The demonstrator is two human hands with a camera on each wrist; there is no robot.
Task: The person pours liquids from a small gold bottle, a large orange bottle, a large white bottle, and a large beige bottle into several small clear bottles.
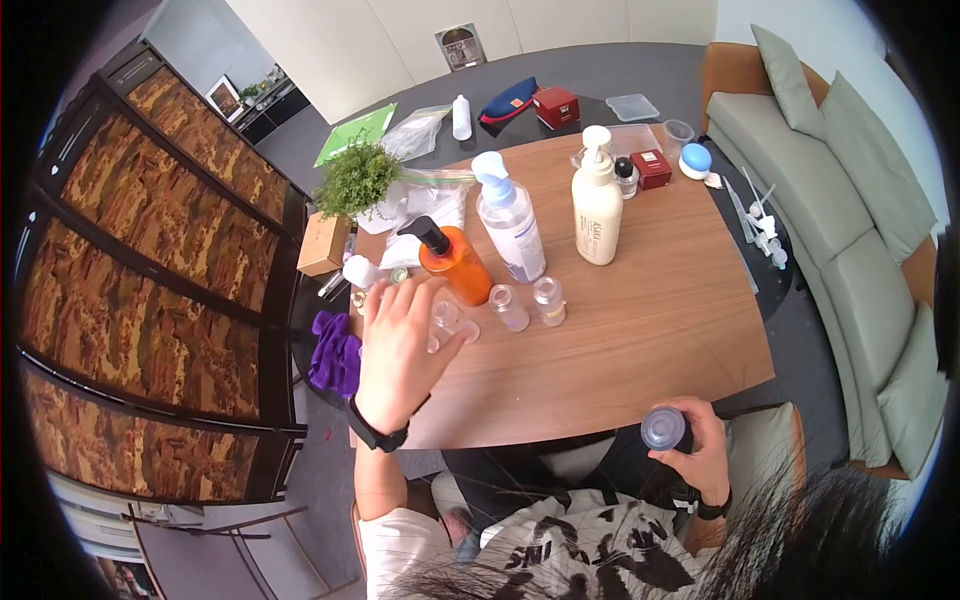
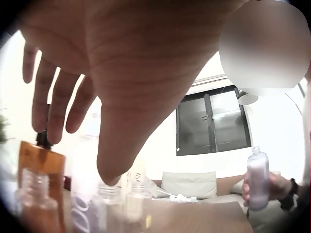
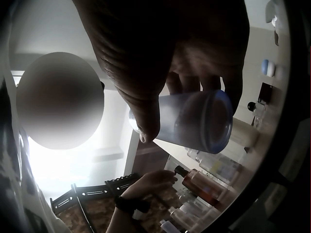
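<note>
My right hand grips a translucent, bluish bottle with a narrow uncapped neck, upright past the table's front edge. In the right wrist view, thumb and fingers wrap the bottle's side. With fingers spread and curving downward, my left hand hovers over small clear bottles at the table's left; it partly covers them in the head view. Just beyond its fingertips is an orange pump bottle with a black pump. Two more small clear bottles stand to the right of that hand.
A clear pump bottle and a cream pump bottle stand behind the small bottles. A potted plant, a cardboard box and a purple cloth lie leftward. Red boxes and a blue-lidded jar sit at the back right.
</note>
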